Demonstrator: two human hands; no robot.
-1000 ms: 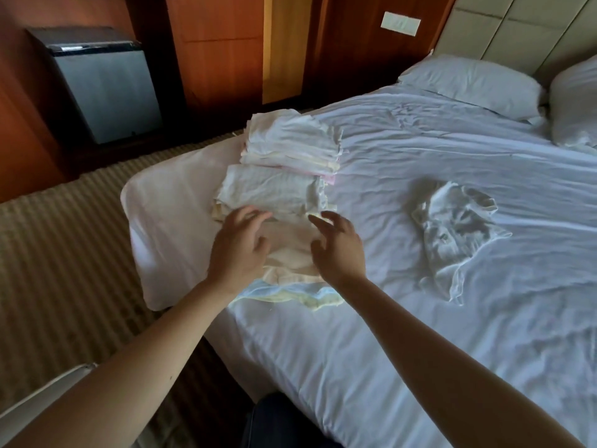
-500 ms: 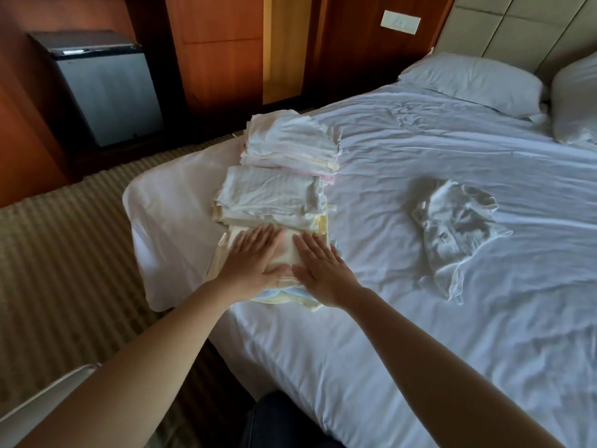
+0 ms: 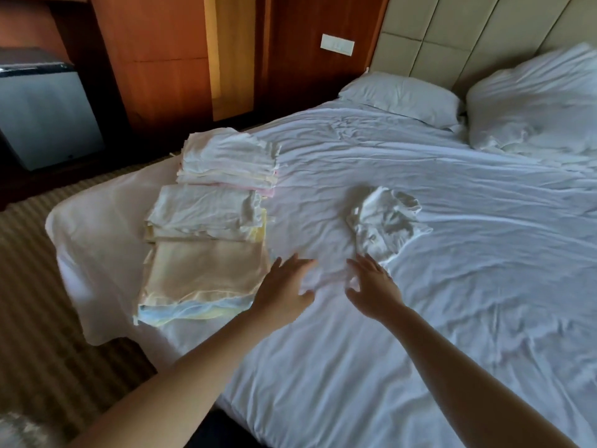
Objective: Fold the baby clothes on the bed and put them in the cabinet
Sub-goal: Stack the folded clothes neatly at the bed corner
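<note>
Three stacks of folded baby clothes lie in a row near the bed's left corner: a near cream-topped stack (image 3: 203, 273), a middle white stack (image 3: 206, 211) and a far white stack (image 3: 229, 160). A crumpled white baby garment (image 3: 386, 221) lies unfolded on the white sheet, right of the stacks. My left hand (image 3: 286, 291) hovers open just right of the near stack. My right hand (image 3: 371, 287) is open over the sheet, its fingertips close to the crumpled garment's lower edge. Neither hand holds anything.
The bed (image 3: 452, 318) has a wrinkled white sheet and two pillows (image 3: 403, 95) at the padded headboard. Wooden cabinet panels (image 3: 168, 59) line the wall beyond the bed. A small grey fridge (image 3: 42, 114) stands at the left on striped carpet (image 3: 29, 286).
Both hands lifted off the near stack, where they were pressing flat, and moved right toward the crumpled garment. The view shifted right as well.
</note>
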